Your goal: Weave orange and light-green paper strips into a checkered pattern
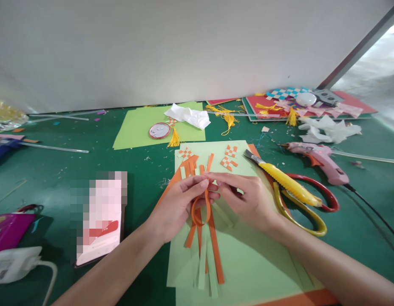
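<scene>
Only one view here, the head cam. Left hand (179, 203) is mostly closed, thumb and index pinching an orange paper strip (209, 211) that's curled into a loop and hangs below the fingertips. Right hand (248, 195) is partly closed, with its index and thumb reaching in to the top of the same loop. The fingers overlap there, so I can't tell if it's really gripping too.

The loop sits over a stack of pale green paper (248, 263), with flat orange strips (216, 250) and pale green strips (202, 263) fanned out underneath it. Three little orange-and-white checkered woven pieces (228, 163) lie near the top of the stack.

Off to the right there's a yellow utility knife (287, 180) lying across the red and yellow handles of some scissors (331, 196), and a pink glue gun (326, 159) is just past them. The phone (104, 221) is left of the paper, screen blurred out, with a white plug adapter (16, 264) at the lower left edge.

Up toward the wall, a lime green sheet (133, 127) has a round lid (159, 130), crumpled white tissue (188, 115) and a yellow tassel (174, 138) on it. All of this is on a green tabletop (145, 170).
</scene>
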`<control>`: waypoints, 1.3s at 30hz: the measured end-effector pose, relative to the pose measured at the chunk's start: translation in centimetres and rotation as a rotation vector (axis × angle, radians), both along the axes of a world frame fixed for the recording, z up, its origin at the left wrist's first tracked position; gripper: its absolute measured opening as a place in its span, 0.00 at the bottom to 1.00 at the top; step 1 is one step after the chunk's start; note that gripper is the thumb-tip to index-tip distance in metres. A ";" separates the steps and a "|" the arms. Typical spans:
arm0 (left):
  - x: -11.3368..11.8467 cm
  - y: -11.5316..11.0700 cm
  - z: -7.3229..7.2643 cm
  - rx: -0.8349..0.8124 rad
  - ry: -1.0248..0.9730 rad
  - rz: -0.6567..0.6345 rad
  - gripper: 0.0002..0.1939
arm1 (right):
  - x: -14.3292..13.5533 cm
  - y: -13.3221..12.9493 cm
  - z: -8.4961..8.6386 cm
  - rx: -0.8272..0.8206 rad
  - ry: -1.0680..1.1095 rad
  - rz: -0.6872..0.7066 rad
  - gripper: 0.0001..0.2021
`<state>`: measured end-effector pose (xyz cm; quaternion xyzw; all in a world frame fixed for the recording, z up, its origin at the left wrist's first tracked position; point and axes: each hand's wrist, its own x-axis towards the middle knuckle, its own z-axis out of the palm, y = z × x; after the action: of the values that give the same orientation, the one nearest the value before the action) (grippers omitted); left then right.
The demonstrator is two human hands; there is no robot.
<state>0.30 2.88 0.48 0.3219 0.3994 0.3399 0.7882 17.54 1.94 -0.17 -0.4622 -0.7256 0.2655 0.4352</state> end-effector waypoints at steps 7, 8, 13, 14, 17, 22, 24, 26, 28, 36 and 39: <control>0.0 -0.1 -0.1 0.001 -0.032 0.001 0.07 | 0.0 -0.1 0.2 -0.023 0.018 0.004 0.18; 0.0 -0.1 -0.1 -0.002 -0.035 0.002 0.07 | 0.0 -0.1 0.2 -0.021 0.021 0.007 0.18; 0.0 -0.1 0.0 0.000 -0.023 0.006 0.07 | 0.0 -0.1 0.3 -0.014 0.013 0.019 0.18; 0.0 -0.1 0.1 -0.001 -0.021 0.008 0.07 | 0.0 0.0 0.2 -0.017 0.010 0.006 0.19; 0.0 -0.1 0.1 -0.005 -0.016 0.007 0.07 | 0.0 0.0 0.1 -0.027 0.002 -0.016 0.19; -0.1 -0.1 0.2 0.004 -0.020 -0.009 0.08 | 0.0 -0.1 0.1 -0.044 0.005 0.007 0.19; -0.1 -0.1 0.1 0.010 -0.024 -0.009 0.08 | 0.0 -0.1 0.3 -0.062 0.006 0.007 0.18; 0.0 -0.1 0.1 0.021 -0.026 -0.006 0.08 | 0.0 0.0 0.4 -0.094 0.013 0.004 0.17; 0.0 -0.1 0.1 0.034 -0.019 -0.011 0.08 | 0.1 0.1 0.6 -0.144 0.026 0.002 0.15; 0.0 0.0 0.0 0.035 0.006 -0.024 0.09 | 0.4 0.3 0.7 -0.267 0.078 0.040 0.09; 0.0 -0.1 0.0 0.040 0.009 -0.032 0.09 | 0.4 0.4 0.7 -0.286 0.096 0.050 0.09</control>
<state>0.30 2.77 0.48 0.3455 0.3911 0.3334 0.7852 17.93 2.33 0.57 -0.4881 -0.6699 0.3986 0.3925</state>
